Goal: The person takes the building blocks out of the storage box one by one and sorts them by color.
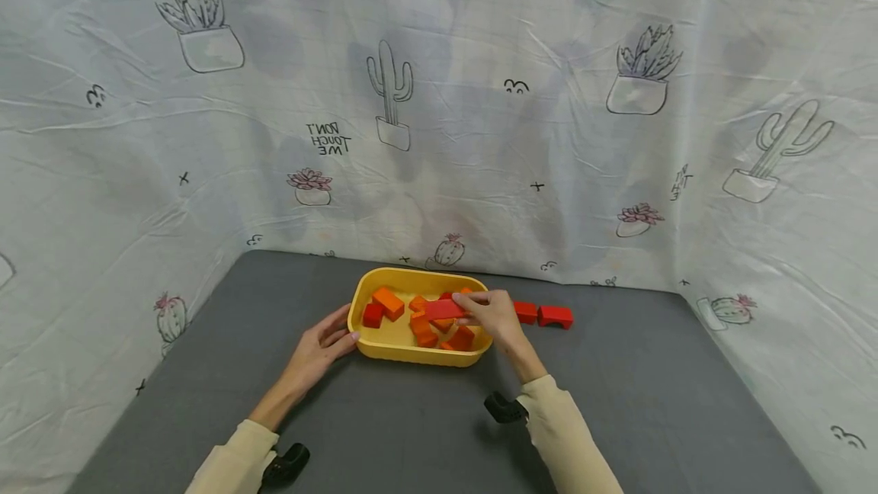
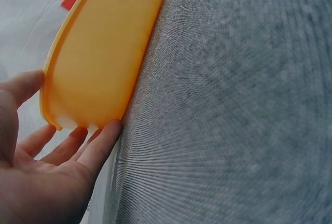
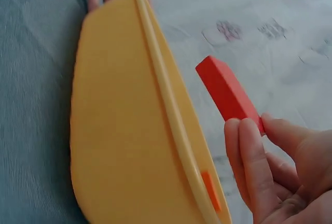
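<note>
Between the thumb and fingers of my right hand (image 1: 491,314) is a red rectangular block (image 3: 228,90), pinched by one end. In the head view that block is over the right part of a yellow plastic bin (image 1: 391,354); the right wrist view has it above the rim. My left hand (image 1: 317,353) holds the bin's left end, its thumb and fingers spread around the wall, as the left wrist view (image 2: 57,175) also reveals. Inside lie several orange and red blocks, among them an orange block (image 1: 389,303) and a red cube (image 1: 373,315) at the left.
Just right of the bin, a red block (image 1: 526,312) and a red arch-shaped block (image 1: 555,316) sit in a row on the grey table (image 1: 405,425). A pale curtain (image 1: 453,158) with cactus drawings encloses the table at the back and sides.
</note>
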Demonstrator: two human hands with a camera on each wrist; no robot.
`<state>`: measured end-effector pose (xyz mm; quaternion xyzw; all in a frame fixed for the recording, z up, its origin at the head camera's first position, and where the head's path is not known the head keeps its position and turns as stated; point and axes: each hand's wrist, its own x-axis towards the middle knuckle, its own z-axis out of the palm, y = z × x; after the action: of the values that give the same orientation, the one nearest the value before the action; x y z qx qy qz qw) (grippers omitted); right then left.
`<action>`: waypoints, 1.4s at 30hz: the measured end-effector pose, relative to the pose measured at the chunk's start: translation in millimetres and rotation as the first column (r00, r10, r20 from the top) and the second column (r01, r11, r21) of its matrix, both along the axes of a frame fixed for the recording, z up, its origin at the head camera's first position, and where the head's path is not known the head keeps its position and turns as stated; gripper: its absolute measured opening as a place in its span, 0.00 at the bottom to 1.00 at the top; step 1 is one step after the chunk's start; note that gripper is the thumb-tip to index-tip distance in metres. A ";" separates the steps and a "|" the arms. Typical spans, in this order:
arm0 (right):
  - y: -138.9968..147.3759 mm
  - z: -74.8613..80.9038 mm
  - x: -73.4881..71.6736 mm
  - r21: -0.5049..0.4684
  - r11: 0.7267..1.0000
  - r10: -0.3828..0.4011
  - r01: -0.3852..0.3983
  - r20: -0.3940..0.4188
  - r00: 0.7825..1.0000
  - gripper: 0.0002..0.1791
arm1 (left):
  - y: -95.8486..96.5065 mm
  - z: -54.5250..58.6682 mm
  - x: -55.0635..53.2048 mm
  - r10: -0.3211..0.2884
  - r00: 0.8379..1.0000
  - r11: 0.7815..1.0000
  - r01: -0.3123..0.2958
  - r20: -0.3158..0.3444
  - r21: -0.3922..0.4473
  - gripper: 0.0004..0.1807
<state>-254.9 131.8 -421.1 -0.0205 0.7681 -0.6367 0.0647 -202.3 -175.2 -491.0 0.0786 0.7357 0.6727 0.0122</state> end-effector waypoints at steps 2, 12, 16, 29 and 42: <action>11.4 0.7 0.4 -0.016 1.000 -0.021 0.021 0.024 0.999 0.16 | -0.2 0.5 0.2 0.000 1.000 1.000 0.000 -0.002 -0.002 0.37; 67.3 4.8 2.0 -0.016 0.996 -0.086 0.088 0.090 0.992 0.23 | -0.1 2.1 0.2 -0.010 1.000 1.000 0.010 0.016 0.004 0.38; 94.3 5.7 1.4 0.032 0.991 -0.134 0.132 0.084 0.987 0.28 | -0.7 2.0 0.2 -0.013 1.000 1.000 0.013 0.013 0.001 0.38; 195.5 -2.9 -6.8 0.024 0.971 -0.239 0.238 0.138 0.961 0.33 | 1.2 1.7 -0.5 0.017 1.000 0.999 -0.017 0.020 -0.027 0.37; 247.9 -26.7 -14.9 0.019 0.969 -0.244 0.245 0.190 0.951 0.33 | 1.0 1.3 0.2 0.014 1.000 1.000 -0.014 0.023 -0.009 0.38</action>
<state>-269.8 379.7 -447.8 0.1358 0.7534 -0.6408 0.0586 -202.1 -174.2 -489.7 0.0657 0.7388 0.6705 0.0160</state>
